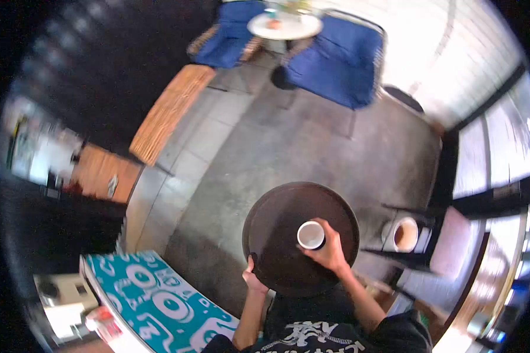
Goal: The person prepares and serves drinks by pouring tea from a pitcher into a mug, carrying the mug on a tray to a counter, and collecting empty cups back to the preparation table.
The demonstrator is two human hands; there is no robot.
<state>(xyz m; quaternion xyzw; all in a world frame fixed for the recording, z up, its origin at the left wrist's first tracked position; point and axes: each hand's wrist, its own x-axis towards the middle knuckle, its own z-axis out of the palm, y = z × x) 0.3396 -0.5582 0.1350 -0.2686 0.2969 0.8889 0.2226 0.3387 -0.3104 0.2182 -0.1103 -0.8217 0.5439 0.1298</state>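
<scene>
A round dark brown tray (277,235) is held level in front of my body. My left hand (254,279) grips its lower left rim, thumb on top and the other fingers hidden beneath. On the tray, right of its middle, stands a white cup (310,235) seen from above. My right hand (328,248) is wrapped round the cup's right side, fingers behind it and thumb in front. What the cup holds, if anything, I cannot make out.
Ahead are a round white table (285,27), a blue chair (232,35) and a blue seat (335,62). A wooden bench (172,112) stands left. A teal patterned counter (159,294) is near at lower left. At right are a pink-cushioned chair (450,242) and a white bin-like container (404,234).
</scene>
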